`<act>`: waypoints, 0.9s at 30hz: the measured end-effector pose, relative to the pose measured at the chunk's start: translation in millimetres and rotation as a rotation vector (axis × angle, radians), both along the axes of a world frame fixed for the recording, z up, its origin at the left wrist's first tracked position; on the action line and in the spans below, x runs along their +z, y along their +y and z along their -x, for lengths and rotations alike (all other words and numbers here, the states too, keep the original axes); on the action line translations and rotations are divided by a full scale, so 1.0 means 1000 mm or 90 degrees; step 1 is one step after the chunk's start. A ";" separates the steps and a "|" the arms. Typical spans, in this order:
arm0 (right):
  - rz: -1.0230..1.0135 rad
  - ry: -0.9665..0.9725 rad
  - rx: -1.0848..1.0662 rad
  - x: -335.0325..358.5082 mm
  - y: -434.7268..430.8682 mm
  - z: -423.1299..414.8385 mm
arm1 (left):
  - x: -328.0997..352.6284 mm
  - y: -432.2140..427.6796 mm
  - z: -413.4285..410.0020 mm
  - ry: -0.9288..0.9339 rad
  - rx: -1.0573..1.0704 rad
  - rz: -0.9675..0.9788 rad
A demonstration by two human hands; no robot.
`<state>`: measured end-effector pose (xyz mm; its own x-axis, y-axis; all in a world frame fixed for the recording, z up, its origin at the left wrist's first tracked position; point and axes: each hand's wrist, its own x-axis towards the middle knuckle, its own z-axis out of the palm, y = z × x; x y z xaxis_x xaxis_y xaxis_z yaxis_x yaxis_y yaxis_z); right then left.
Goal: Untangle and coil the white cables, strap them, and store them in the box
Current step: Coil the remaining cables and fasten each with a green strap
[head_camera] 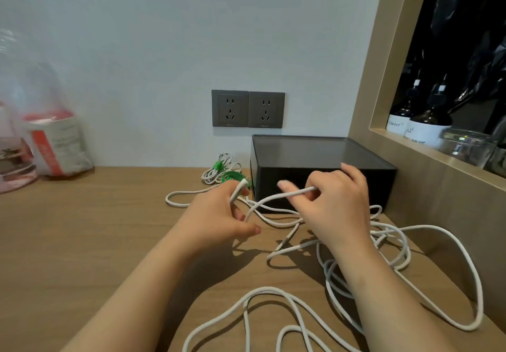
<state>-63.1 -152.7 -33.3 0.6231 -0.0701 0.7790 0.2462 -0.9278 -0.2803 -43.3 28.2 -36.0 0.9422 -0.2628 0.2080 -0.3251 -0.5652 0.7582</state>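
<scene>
Loose white cables sprawl in tangled loops over the wooden table, mostly at the right and front. My left hand pinches the end of one white cable. My right hand grips a stretch of the same cable a little to the right, in front of the black box, whose lid is on. Behind my left hand lies a coiled white cable bound with a green strap, and more green straps lie beside it.
Two grey wall sockets sit above the box. A plastic bag with red-and-white packs stands at the far left. A wooden-framed niche at the right holds dark bottles and a glass jar.
</scene>
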 end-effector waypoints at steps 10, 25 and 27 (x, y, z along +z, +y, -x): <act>-0.333 0.171 0.272 0.007 0.004 0.006 | -0.002 -0.002 0.001 0.001 -0.039 0.067; -0.322 -0.004 0.145 0.003 0.002 -0.001 | 0.005 -0.002 0.006 0.119 -0.134 0.124; -0.335 -0.037 0.138 0.003 0.002 -0.001 | 0.005 -0.002 0.008 0.154 -0.140 0.100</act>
<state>-62.4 -150.7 -30.6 0.6238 -0.3335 0.7068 0.4441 -0.5930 -0.6717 -51.1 26.3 -31.0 0.8932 -0.4478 0.0392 -0.2262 -0.3724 0.9001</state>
